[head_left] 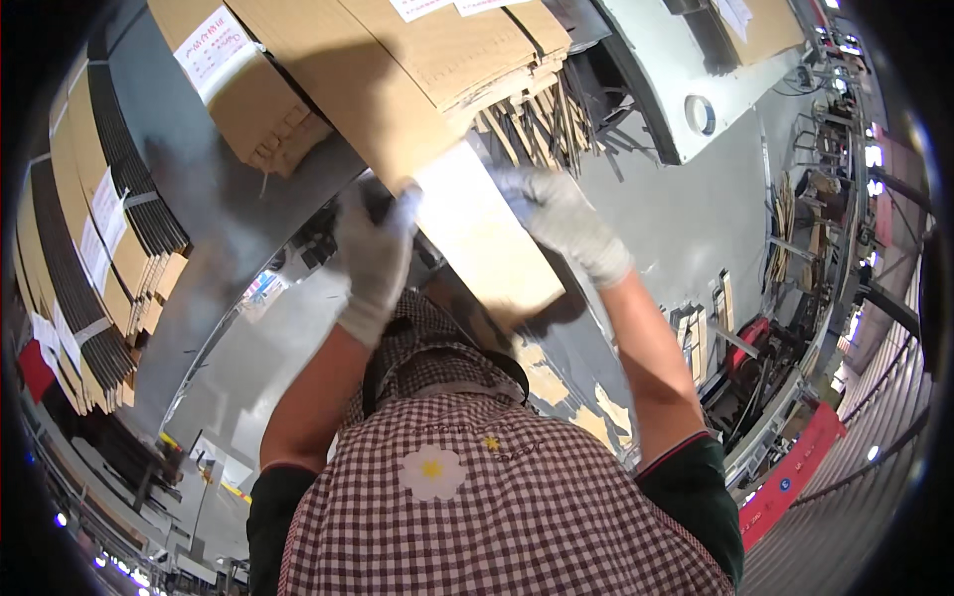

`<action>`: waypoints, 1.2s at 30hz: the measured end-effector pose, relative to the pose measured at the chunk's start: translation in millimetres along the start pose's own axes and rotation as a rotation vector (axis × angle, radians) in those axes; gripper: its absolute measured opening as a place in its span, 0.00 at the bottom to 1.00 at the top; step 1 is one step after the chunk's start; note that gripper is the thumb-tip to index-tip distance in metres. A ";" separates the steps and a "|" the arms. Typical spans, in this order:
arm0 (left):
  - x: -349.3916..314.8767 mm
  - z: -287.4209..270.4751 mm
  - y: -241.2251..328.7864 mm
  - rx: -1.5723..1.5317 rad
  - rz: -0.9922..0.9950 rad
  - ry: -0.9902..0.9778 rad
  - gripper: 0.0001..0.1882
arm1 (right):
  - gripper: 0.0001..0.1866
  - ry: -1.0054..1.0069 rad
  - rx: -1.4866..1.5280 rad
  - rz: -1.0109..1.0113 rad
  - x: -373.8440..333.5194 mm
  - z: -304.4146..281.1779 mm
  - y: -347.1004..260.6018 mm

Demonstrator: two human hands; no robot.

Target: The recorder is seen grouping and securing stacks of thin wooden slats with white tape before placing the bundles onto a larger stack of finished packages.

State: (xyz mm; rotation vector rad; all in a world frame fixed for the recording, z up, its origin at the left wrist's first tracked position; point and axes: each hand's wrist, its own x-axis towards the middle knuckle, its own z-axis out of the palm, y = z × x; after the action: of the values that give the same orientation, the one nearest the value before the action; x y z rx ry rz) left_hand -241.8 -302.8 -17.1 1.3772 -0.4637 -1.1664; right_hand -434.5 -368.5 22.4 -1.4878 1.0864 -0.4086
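A long, flat light-brown board [487, 238] slants from the upper left down to the front of my checked apron, with strong glare on its near half. My left hand [376, 248], in a pale glove with bluish fingertips, is closed on the board's left edge. On the opposite edge, my gloved right hand [571, 219] grips the board, its fingers slightly blurred. The far part of the board runs along a stack of similar brown boards [457, 50]. Another bundle of brown boards [263, 114], with a white label, lies to the left of it.
Strapped stacks of brown and dark strips [129, 228] stand at the far left. Thin offcuts [542, 119] lie beneath the right end of the board stack. A white panel with a round hole [699, 114] is at the upper right. A red banner [795, 477] hangs at the lower right.
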 end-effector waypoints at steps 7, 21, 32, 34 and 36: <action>-61.4 -28.1 -9.3 0.392 0.310 -0.261 0.17 | 0.22 -0.039 -0.357 -0.061 -69.4 -38.9 -50.1; -2.1 -26.3 -46.2 0.014 -0.104 -0.052 0.06 | 0.20 0.149 -1.111 -0.560 41.5 -24.3 -36.6; 93.1 85.1 -140.8 -0.236 -0.088 -0.715 0.15 | 0.43 0.418 -0.937 -0.227 9.3 91.3 -19.8; 99.6 82.7 -138.6 -0.212 -0.083 -0.711 0.15 | 0.43 0.406 -0.898 -0.228 12.7 91.3 -20.6; 94.2 31.4 -147.8 -0.168 -0.122 -0.615 0.16 | 0.43 0.418 -0.897 -0.218 11.2 91.2 -20.0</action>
State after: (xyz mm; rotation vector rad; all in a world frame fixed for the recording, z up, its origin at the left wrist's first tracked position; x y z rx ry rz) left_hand -282.4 -366.6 -178.3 0.8928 -0.7003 -1.6934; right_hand -350.8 -326.5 14.3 -2.3966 1.5530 -0.4136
